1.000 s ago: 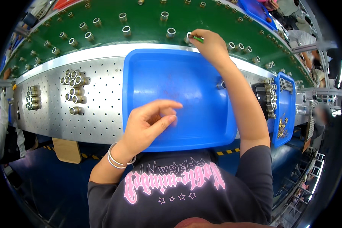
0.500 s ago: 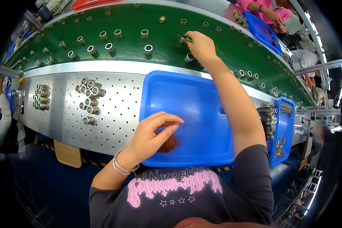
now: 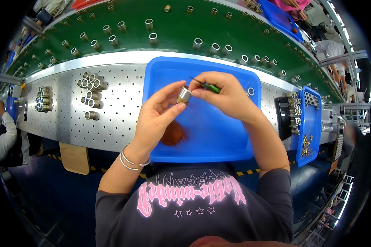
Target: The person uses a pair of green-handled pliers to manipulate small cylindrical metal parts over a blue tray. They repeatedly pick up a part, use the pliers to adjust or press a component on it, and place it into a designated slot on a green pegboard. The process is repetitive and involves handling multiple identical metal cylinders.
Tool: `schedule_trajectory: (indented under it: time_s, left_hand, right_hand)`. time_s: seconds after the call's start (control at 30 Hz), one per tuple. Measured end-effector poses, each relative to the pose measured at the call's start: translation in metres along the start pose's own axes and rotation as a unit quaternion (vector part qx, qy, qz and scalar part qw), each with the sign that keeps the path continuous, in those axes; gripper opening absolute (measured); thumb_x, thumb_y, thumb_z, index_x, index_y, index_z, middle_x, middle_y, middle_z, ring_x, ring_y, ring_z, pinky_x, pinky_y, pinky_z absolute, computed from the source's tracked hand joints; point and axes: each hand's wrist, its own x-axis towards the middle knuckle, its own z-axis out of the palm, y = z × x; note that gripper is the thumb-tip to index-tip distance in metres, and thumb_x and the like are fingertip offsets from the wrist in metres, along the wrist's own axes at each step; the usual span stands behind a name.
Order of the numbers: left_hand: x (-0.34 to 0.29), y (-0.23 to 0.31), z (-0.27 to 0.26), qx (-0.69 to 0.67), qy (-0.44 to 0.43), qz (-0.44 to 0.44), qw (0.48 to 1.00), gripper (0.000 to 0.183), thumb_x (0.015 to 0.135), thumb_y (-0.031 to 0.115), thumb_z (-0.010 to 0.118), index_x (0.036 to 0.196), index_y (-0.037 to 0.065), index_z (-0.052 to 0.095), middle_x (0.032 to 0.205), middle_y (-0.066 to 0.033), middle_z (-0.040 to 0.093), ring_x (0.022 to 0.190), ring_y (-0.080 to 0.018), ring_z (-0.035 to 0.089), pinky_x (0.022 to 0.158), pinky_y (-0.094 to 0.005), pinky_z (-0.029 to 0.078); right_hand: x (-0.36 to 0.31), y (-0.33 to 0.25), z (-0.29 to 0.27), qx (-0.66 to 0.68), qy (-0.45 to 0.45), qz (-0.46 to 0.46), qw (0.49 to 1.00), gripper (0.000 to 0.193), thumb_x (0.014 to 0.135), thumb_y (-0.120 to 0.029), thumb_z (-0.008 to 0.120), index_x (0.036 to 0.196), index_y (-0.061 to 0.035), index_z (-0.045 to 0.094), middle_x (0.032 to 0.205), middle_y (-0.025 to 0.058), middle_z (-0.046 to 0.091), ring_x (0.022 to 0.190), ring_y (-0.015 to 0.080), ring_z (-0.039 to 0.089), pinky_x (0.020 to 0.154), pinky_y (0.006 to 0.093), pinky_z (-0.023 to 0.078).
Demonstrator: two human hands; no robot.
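Observation:
Over the blue tray, a short silver metal sleeve with a brassy lower end is held tilted between my hands. My left hand grips it between thumb and fingers. My right hand is closed around a slim tool with a green grip and a dark, thin tip; its thumb and fingertips also touch the sleeve's side. The tool's exact kind is unclear. Below my left hand, a reddish-brown fibrous clump lies in the tray, partly covered by that hand.
Beyond the tray runs a green belt with many upright metal sleeves. Grouped sleeves lie on the perforated metal table at left. Another blue tray with brassy small parts stands at right. Other people work across the belt and far left.
My right hand has drawn back from the green belt to above the tray, tool still in it. My left hand has risen, and a metal sleeve is now held between both hands.

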Motion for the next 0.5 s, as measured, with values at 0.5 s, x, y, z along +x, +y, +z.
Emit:
schedule_trajectory:
  time_s: [0.5]
  left_hand:
    - [-0.022,-0.005,0.023,-0.013,-0.011,-0.020,1.000,0.045,0.080,-0.006,0.057,0.124,0.001,0.046,0.109,-0.0120,0.056,0.097,-0.0157,0.058,0.082,-0.0253,0.049]
  right_hand:
    - [-0.057,-0.016,0.029,-0.077,0.093,-0.071,0.990,0.012,0.075,-0.006,0.062,0.087,-0.0029,0.061,0.075,0.0096,0.063,0.066,0.0183,0.061,0.058,0.0270,0.047]
